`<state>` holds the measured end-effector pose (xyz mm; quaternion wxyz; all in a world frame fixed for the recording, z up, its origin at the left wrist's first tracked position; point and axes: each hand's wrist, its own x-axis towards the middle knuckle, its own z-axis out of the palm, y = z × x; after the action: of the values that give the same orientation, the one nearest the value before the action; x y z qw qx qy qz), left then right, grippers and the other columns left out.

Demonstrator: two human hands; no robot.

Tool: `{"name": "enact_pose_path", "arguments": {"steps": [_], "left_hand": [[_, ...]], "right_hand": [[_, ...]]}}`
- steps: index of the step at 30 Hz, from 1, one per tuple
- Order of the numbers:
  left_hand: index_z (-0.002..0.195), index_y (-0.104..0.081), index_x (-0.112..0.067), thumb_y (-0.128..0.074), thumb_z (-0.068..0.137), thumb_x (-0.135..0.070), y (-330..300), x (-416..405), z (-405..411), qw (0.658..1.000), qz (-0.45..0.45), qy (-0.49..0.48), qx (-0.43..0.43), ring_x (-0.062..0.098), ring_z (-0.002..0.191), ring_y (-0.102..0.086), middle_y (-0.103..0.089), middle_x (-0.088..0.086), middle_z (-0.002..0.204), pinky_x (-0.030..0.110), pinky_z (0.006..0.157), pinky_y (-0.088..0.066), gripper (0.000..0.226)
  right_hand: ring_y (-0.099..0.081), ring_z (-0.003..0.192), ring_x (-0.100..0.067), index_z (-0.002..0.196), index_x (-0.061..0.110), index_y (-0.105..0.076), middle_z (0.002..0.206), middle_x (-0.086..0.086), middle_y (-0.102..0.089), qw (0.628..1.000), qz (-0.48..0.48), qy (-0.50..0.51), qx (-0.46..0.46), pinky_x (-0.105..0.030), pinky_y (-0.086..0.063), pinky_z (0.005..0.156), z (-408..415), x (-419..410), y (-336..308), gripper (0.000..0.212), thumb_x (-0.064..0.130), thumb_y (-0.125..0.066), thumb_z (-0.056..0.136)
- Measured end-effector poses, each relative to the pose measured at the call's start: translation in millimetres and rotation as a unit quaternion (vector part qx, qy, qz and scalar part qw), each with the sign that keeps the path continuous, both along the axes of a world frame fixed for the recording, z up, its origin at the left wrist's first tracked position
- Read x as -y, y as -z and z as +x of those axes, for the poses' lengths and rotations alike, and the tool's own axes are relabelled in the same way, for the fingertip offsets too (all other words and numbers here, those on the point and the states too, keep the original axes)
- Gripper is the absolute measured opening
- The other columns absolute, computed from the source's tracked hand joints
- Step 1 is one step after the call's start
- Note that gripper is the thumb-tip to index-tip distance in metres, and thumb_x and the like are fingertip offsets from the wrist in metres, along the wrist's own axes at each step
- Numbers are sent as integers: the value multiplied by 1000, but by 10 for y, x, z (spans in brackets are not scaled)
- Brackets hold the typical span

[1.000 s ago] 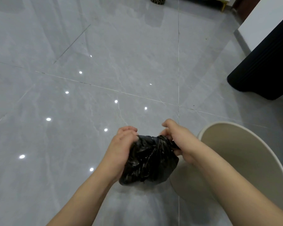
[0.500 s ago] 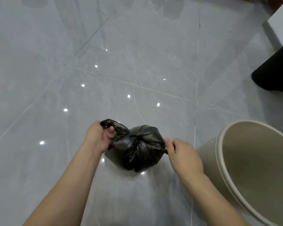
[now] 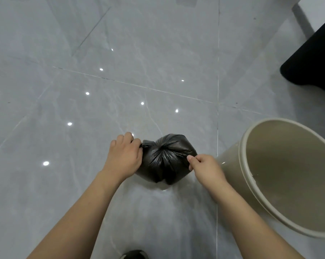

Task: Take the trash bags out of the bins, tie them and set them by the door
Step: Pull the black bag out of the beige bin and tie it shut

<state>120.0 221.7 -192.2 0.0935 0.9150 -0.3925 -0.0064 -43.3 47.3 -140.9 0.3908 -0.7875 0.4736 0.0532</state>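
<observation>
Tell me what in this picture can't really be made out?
All in the head view:
- What the black trash bag holds: the opaque plastic hides it.
- The bag end in the left hand: curled fingers cover it.
- The near side of the beige bin: cut off by the right and bottom edges.
- The black object far right: cut off by the edge.
- The door: out of frame.

- A small black crinkled plastic trash bag (image 3: 165, 161) is gathered shut at its top, the folds running out from a knot-like centre. It is bunched into a rounded lump low over the grey tiled floor; whether it touches the floor cannot be told. Both of its loose ends are pulled out sideways.
- A round beige plastic bin (image 3: 287, 176) stands just right of the bag, with no liner inside.
</observation>
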Motion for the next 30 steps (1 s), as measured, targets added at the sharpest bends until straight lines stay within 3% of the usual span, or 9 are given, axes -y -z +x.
{"name": "enact_pose_path", "arguments": {"steps": [4, 7, 8, 12, 14, 18, 21, 26, 30], "left_hand": [[78, -58, -10, -41, 85, -27, -15, 32, -169, 999, -31, -22, 36, 31, 74, -45, -50, 11, 89, 37, 62, -38, 25], [77, -61, -14, -44, 85, -32, -81, 52, -321, 999, -33, -17, 33, 32, 78, -49, -53, 12, 98, 38, 62, -42, 26], [77, -61, -15, -41, 86, -36, -104, 62, -376, 1000, -15, 3, 14, 33, 77, -51, -54, 10, 95, 38, 62, -43, 30], [89, -57, -18, -40, 91, -37, -95, 104, -603, 957, 39, 166, -233, 24, 90, -57, -54, 1, 99, 38, 78, -48, 26], [90, -55, -17, -41, 91, -31, -103, 102, -675, 926, 30, 196, -322, 20, 92, -57, -55, 0, 100, 38, 81, -48, 20], [89, -52, -18, -39, 92, -31, -140, 33, -563, 954, 46, 153, -254, 22, 87, -59, -61, 0, 92, 40, 75, -49, 19], [92, -57, -24, -34, 88, -40, -240, -13, -389, 969, 58, 140, -197, 19, 83, -61, -65, -6, 89, 39, 71, -50, 28], [89, -57, -20, -48, 96, -28, -483, 38, -187, 947, 44, 110, -299, 18, 77, -58, -63, -4, 82, 37, 70, -49, 14], [92, -51, -23, -46, 94, -14, -641, 116, -76, 927, 107, 121, -338, 20, 81, -57, -61, -5, 86, 36, 75, -47, 11]], "right_hand": [[-32, 39, -13, 60, 15, -53, 40, 8, -36, 970, 147, 166, 99, -24, -25, 43, 51, -2, -11, 41, 34, -52, 97], [-20, 31, -7, 70, 15, -51, 53, 3, -42, 821, 383, 324, 275, -16, -14, 31, 138, 18, -63, 36, 33, -45, 100], [-20, 31, -6, 75, 14, -54, 60, 1, -49, 805, 391, 330, 300, -15, -13, 31, 165, 12, -51, 33, 32, -44, 101], [-34, 34, -2, 86, 16, -65, 72, 6, -61, 894, 286, 228, 260, -16, -25, 33, 253, -143, -13, 21, 22, -49, 98], [-53, 55, -2, 86, 21, -69, 67, 12, -61, 936, 233, 154, 215, -17, -40, 51, 266, -202, 49, 16, 23, -55, 94], [-57, 88, -2, 88, 27, -66, 98, 11, -63, 983, 126, 2, 137, -16, -40, 73, 195, -265, 218, 14, 21, -54, 91], [-56, 88, 3, 93, 29, -63, 105, 15, -56, 987, 80, -104, 98, -16, -41, 76, 124, -283, 289, 14, 24, -56, 82], [-55, 86, -3, 102, 30, -59, 106, 18, -44, 965, -9, -261, 15, -25, -43, 74, 144, -324, 269, 45, 63, -61, 71], [-52, 82, -8, 106, 29, -58, 106, 16, -43, 947, -85, -310, -17, -28, -38, 69, 189, -326, 249, 53, 71, -60, 73]]}}
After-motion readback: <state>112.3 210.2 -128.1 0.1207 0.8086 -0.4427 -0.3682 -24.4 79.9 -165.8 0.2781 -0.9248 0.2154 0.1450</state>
